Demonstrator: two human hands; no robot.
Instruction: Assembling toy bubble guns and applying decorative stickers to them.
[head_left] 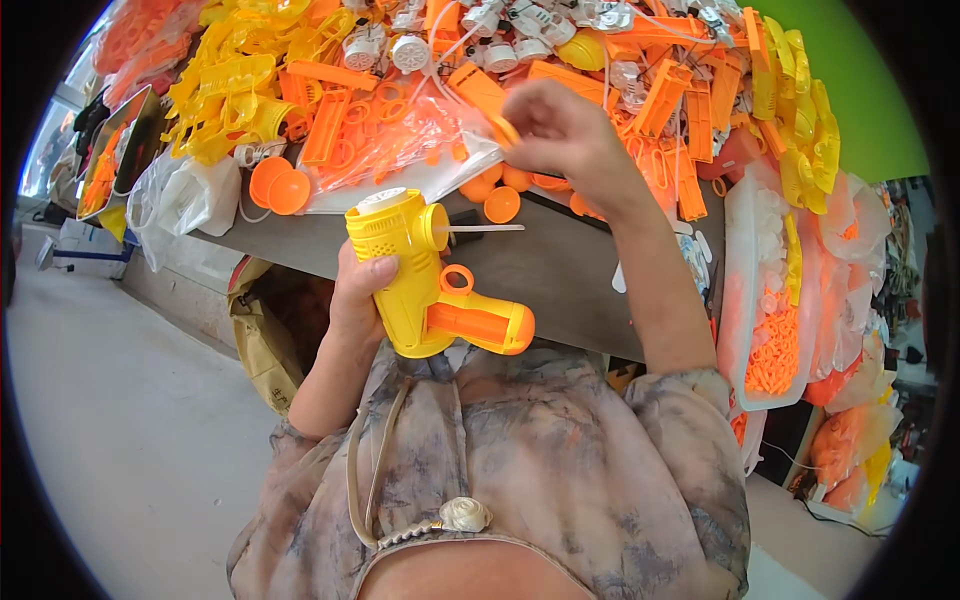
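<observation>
My left hand [360, 290] grips a yellow toy bubble gun [405, 275] by its body, in front of my chest. On top of the gun sits a white round part [383, 201]. A thin white tube [485, 228] sticks out to the right from its yellow round front. The orange handle [480, 325] points right, with an orange ring [457, 279] above it. Over the pile's near edge, my right hand [570, 145] has its fingers pinched at a small orange curved piece [507, 130]. A long orange part [478, 92] lies just beyond those fingertips.
Yellow shells [225, 90], orange parts and white motor units [365, 48] heap across the far table. Orange cups [280, 187] lie near a clear bag [420, 140]. A translucent bin [745, 270] with small orange pieces stands right; a brown sack [265, 335] is lower left.
</observation>
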